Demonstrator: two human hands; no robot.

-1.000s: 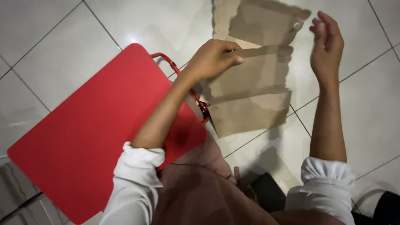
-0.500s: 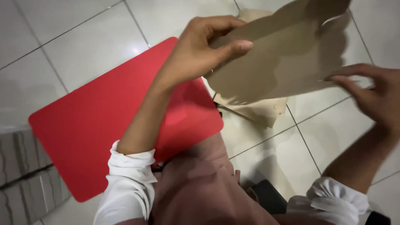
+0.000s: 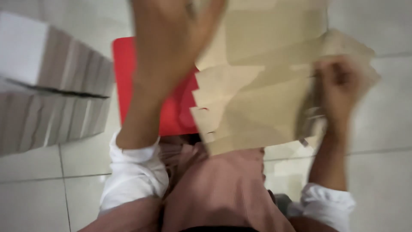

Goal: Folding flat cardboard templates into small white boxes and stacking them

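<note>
Near the lap, right hand (image 3: 339, 86) is closed on the right edge of a flat brown die-cut cardboard sheet (image 3: 257, 99) held up over the knees; left hand (image 3: 171, 47) grips its top-left edge, blurred but fingers look wrapped on it. The sheet looks light, thin, semi-stiff, likely to bend at creases, so hold by opposite edges. Farther: red board (image 3: 171, 116) on tiled floor (image 3: 386, 163), stacked flat cartons (image 3: 51, 94) at left.
</note>
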